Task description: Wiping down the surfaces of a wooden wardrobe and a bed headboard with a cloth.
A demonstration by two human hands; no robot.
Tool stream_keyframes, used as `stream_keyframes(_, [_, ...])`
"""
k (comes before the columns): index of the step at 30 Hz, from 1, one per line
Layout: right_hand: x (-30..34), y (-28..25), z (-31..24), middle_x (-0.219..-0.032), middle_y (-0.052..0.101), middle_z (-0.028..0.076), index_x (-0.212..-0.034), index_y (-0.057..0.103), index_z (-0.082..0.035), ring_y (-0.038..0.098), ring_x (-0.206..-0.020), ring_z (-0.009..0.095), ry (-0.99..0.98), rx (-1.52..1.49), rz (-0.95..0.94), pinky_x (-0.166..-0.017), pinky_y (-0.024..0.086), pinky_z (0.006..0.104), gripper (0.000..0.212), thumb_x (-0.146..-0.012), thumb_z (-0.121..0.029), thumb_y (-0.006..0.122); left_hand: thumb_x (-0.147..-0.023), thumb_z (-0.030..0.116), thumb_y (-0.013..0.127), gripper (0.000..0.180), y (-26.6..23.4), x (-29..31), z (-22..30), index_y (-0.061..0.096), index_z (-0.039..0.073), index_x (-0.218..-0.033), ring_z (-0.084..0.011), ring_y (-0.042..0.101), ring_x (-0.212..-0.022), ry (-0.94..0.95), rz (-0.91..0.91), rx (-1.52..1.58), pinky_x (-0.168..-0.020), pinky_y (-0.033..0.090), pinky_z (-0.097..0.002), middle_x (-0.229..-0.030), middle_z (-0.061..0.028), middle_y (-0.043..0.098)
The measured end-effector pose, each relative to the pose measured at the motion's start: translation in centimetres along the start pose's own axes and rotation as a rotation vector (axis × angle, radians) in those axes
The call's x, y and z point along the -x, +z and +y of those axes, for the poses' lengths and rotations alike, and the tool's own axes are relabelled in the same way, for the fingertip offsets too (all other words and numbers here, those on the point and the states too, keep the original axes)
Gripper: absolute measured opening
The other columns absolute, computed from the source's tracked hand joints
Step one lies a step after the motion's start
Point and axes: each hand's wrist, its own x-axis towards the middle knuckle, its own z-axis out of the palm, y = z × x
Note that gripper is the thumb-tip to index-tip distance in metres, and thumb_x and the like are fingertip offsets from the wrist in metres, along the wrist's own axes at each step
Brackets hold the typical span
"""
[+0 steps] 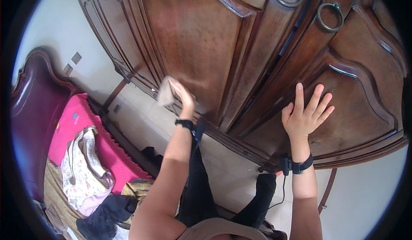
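left hand [183, 97] closed on a crumpled grey-beige cloth [165, 93], out by the lower left corner of the left door [189, 38] of a dark brown wooden wardrobe; whether the cloth touches the wood – cannot tell. right hand [307, 113] bare of any object, fingers spread wide, palm turned toward the right door [365, 100], over its carved panel; firmness of contact not readable. one metal ring handle [288, 4] hangs on the left door, a second ring [331, 29] on the right, both above the hands. black strap [185, 123] on the left wrist, another strap [297, 167] with a small box and cable on the right. dark trousers [199, 188] below, pale tiled floor [229, 158] between legs and wardrobe. far left – a bed with a maroon headboard [38, 96], bright pink cover [109, 152], a white floral garment [79, 177] and a dark garment [107, 216] heaped near the person's left arm.
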Motion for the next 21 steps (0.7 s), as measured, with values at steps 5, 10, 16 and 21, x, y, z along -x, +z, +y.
stream_keyframes(5, [0.1, 0.0, 0.7, -0.151, 0.037, 0.016, -0.139, 0.052, -0.029, 0.029, -0.140, 0.042, 0.002, 0.020, -0.022, -0.116, 0.014, 0.0570, 0.058, -0.082, -0.026, 0.049, -0.094, 0.069, 0.026, 0.091, 1.5, 14.7, -3.8, 0.004, 0.005, -0.154, -0.0206, 0.006, -0.147, -0.608, -0.011, 0.291, -0.119, 0.005, -0.0330, -0.162, -0.0069, 0.003])
stream_keyframes(10, [-0.2, 0.0, -0.1, -0.151, 0.038, 0.016, -0.139, 0.052, -0.029, 0.029, -0.141, 0.041, 0.007, 0.009, 0.006, -0.116, 0.013, 0.0569, 0.057, -0.081, -0.027, 0.050, -0.091, 0.074, 0.031, 0.096, 1.7, 24.0, -2.4, 0.000, 0.011, -0.155, -0.0200, 0.000, -0.149, -0.881, -0.131, 0.506, -0.119, 0.006, -0.0337, -0.163, -0.0019, -0.003])
stream_keyframes(16, [-0.3, -0.1, 0.0, -0.152, 0.036, 0.017, -0.138, 0.054, -0.029, 0.027, -0.141, 0.042, 0.004, 0.005, -0.016, -0.115, 0.013, 0.0573, 0.056, -0.081, -0.029, 0.051, -0.090, 0.074, 0.031, 0.092, 2.1, 20.1, -4.2, 0.011, 0.011, -0.154, -0.0199, 0.012, -0.147, -0.859, 0.004, 0.519, -0.119, 0.011, -0.0343, -0.161, -0.0016, 0.010])
stream_keyframes(21, [-0.1, 0.0, 0.1, -0.151, 0.033, 0.023, -0.138, 0.053, -0.024, 0.024, -0.142, 0.046, -0.007, 0.009, 0.002, -0.114, 0.010, 0.0592, 0.056, -0.083, -0.030, 0.050, -0.090, 0.076, 0.026, 0.094, -1.9, 12.4, -10.4, 0.014, 0.008, -0.154, -0.0267, 0.016, -0.147, -0.893, 0.094, 0.555, -0.120, 0.012, -0.0404, -0.161, -0.0065, 0.014])
